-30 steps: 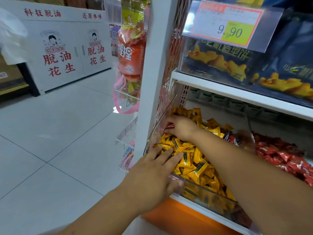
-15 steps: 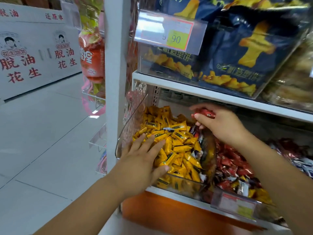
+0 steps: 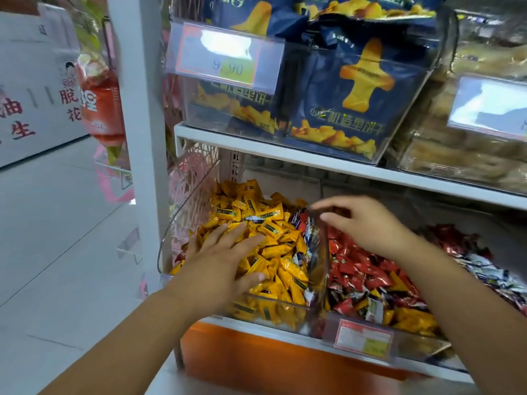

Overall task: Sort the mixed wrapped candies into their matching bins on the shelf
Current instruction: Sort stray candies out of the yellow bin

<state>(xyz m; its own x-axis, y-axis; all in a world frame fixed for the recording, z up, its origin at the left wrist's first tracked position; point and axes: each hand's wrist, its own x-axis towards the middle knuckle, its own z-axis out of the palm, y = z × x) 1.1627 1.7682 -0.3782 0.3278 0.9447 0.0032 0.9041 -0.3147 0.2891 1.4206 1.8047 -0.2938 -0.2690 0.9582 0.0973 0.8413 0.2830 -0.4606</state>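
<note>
My left hand (image 3: 225, 260) lies spread on the yellow candies (image 3: 273, 223) in the left bin (image 3: 271, 302). My right hand (image 3: 362, 223) curls over the red candies (image 3: 359, 272); I cannot tell if it holds one. Best to release low, right of the divider (image 3: 320, 252)

Navy aeroplane-biscuit bags (image 3: 362, 89) sit at twelve o'clock, with a 9.90 price label (image 3: 225, 57) at eleven. Brown pastries (image 3: 462, 155) lie at two o'clock. At ten, a red snack bag (image 3: 102, 109) hangs beside the white shelf upright (image 3: 139, 109). White cartons (image 3: 25, 104) stand at nine, and an orange base panel (image 3: 256, 357) is at six.
</note>
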